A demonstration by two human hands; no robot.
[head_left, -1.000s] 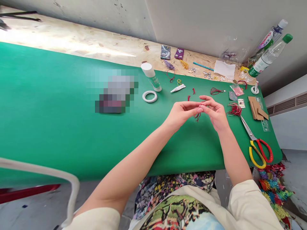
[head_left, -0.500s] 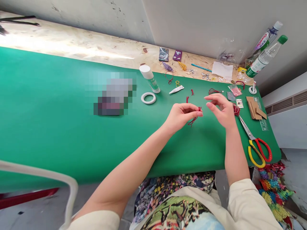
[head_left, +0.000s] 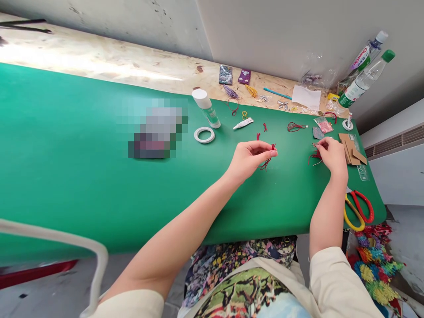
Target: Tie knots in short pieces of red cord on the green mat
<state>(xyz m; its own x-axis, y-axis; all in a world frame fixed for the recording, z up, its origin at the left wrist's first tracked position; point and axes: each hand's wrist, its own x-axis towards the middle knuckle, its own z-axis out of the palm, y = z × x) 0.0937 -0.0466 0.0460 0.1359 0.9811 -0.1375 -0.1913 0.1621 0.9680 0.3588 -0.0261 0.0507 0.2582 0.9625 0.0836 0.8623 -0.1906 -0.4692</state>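
Note:
My left hand [head_left: 247, 158] is above the green table, thumb and fingertips pinched on a small bundle of dark red cords [head_left: 265, 164]. Short ends stick up over the fingertips and longer strands dangle below. Farther right, my right hand [head_left: 335, 155] has its fingers closed on a tangle of red cord [head_left: 316, 156] with a red-and-white strand in it; part of the tangle is behind the fingers. Scissors [head_left: 363, 207] with one red and one yellow handle lie below the right hand, their blades mostly covered by my wrist. A looped red cord [head_left: 296, 127] rests between and beyond the hands.
Beyond my left hand are a roll of white tape [head_left: 196, 135], a glue stick [head_left: 210, 115] and a small white tube [head_left: 243, 123]. Cardboard pieces [head_left: 347, 148] lie at the right. Bottles [head_left: 366, 84] stand in the far right corner. A blurred-out object [head_left: 159, 132] lies left.
My right hand has moved right and down from beside the left hand, and its fingers have closed on the red cord tangle. My left hand keeps its pinch, nearly still.

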